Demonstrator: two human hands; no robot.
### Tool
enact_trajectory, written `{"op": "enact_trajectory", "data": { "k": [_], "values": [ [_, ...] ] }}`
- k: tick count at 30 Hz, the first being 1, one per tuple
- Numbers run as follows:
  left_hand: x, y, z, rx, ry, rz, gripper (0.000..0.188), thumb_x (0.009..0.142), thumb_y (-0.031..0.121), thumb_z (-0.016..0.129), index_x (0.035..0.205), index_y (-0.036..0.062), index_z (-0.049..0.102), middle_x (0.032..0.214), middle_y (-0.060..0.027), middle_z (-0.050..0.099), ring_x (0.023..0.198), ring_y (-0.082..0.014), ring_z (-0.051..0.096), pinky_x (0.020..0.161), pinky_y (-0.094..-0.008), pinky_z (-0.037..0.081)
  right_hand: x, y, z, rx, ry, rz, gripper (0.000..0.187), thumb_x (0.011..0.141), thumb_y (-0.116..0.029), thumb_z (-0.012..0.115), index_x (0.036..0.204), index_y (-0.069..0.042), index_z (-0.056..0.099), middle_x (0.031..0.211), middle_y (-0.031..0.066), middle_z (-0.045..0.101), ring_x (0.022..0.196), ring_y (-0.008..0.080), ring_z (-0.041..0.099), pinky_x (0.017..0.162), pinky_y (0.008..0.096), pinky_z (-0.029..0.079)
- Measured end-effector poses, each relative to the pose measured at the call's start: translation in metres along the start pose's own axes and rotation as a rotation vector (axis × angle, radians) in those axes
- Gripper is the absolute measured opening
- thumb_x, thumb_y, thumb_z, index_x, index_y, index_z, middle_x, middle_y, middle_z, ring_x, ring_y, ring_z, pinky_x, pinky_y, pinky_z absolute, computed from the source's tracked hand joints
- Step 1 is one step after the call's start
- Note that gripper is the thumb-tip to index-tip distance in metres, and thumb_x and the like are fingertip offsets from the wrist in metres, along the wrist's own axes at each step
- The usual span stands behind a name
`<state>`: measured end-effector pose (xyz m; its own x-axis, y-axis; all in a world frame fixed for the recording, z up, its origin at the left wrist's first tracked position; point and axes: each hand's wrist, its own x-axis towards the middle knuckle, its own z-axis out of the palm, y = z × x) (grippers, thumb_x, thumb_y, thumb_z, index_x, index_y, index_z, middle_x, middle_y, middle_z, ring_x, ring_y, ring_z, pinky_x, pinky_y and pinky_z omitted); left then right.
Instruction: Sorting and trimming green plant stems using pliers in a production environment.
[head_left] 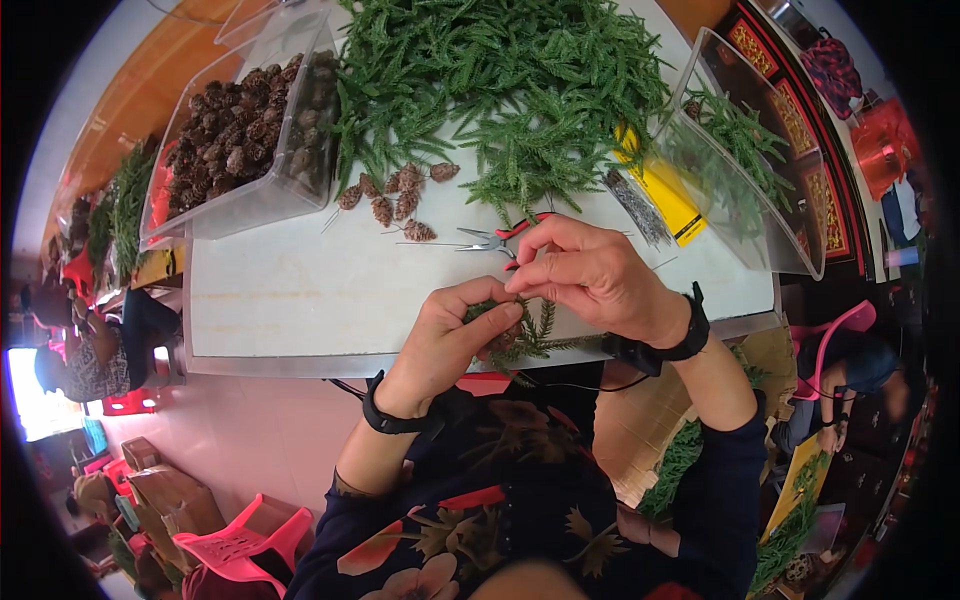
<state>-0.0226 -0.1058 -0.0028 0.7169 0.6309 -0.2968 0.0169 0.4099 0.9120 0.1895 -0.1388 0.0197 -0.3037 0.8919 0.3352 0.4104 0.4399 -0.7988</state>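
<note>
Close to the table's front edge, my left hand [458, 338] is closed round a green artificial pine sprig [540, 342], its needled branches sticking out to the right. Something brown shows under the left thumb, perhaps a pine cone, mostly hidden by the fingers. My right hand [592, 280] is beside it, thumb and fingertips pinched together just above the left fingers; what they pinch is too small to make out. Just beyond the hands lie pliers [492, 240] with red handles, partly covered by the right hand. Several loose pine cones [405, 203] with wire stems lie to the far left.
A large heap of green sprigs [500, 80] covers the table's back. A clear bin of pine cones [300, 170] stands left, another clear bin [800, 250] with sprigs right. Thin wires [640, 210] lie by a yellow package [672, 205]. Other people sit at both sides.
</note>
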Motion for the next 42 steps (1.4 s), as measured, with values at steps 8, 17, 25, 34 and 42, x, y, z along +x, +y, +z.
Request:
{"op": "enact_trajectory", "data": {
  "k": [8, 17, 25, 34, 42],
  "values": [
    [-0.001, 0.003, 0.006, 0.061, 0.042, 0.002, 0.01, 0.095, 0.009, 0.061, 0.095, -0.0005, 0.064, 0.073, 0.0015, 0.059, 0.065, -0.005, 0.051, 0.058, -0.0218, 0.042, 0.011, -0.005, -0.012, -0.424, -0.137, -0.219, 0.023, 0.072, -0.005, 0.074, 0.092, -0.012, 0.067, 0.1, 0.0032, 0.06, 0.081, 0.0205, 0.062, 0.069, 0.0328, 0.048],
    [-0.002, -0.002, 0.007, 0.205, 0.104, 0.059, 0.011, 0.092, 0.006, 0.063, 0.095, -0.0036, 0.065, 0.075, -0.0016, 0.061, 0.068, -0.0064, 0.054, 0.061, -0.0228, 0.045, 0.012, -0.014, -0.012, -0.532, -0.231, -0.221, 0.014, 0.076, -0.011, 0.071, 0.09, -0.011, 0.065, 0.094, 0.001, 0.059, 0.082, 0.0179, 0.06, 0.074, 0.0327, 0.042],
    [-0.004, -0.001, 0.011, 0.534, 0.205, 0.269, 0.012, 0.086, 0.006, 0.068, 0.095, -0.0025, 0.067, 0.077, -0.009, 0.065, 0.066, -0.0111, 0.057, 0.06, -0.0254, 0.045, 0.011, -0.023, -0.004, -0.632, -0.265, -0.059, 0.01, 0.078, -0.012, 0.07, 0.084, -0.009, 0.063, 0.084, 0.0014, 0.057, 0.081, 0.0199, 0.058, 0.075, 0.0326, 0.041],
    [-0.005, -0.001, 0.009, 0.526, 0.293, 0.303, 0.011, 0.082, 0.004, 0.07, 0.092, -0.0007, 0.068, 0.078, -0.0108, 0.066, 0.062, -0.0158, 0.058, 0.058, -0.0282, 0.046, 0.011, -0.024, 0.007, -0.518, -0.173, -0.02, 0.006, 0.079, -0.008, 0.067, 0.083, -0.007, 0.062, 0.079, 0.0034, 0.058, 0.074, 0.0233, 0.059, 0.07, 0.0357, 0.044],
    [-0.006, -0.003, 0.014, 0.667, 0.476, 0.494, 0.011, 0.082, 0.003, 0.071, 0.092, 0.0007, 0.068, 0.077, -0.0097, 0.066, 0.064, -0.0129, 0.059, 0.058, -0.0265, 0.046, 0.016, -0.028, 0.008, -0.274, -0.057, 0.371, 0.008, 0.084, -0.008, 0.066, 0.088, -0.002, 0.064, 0.07, 0.0065, 0.062, 0.058, 0.0239, 0.058, 0.056, 0.0323, 0.047]
  ]
}}
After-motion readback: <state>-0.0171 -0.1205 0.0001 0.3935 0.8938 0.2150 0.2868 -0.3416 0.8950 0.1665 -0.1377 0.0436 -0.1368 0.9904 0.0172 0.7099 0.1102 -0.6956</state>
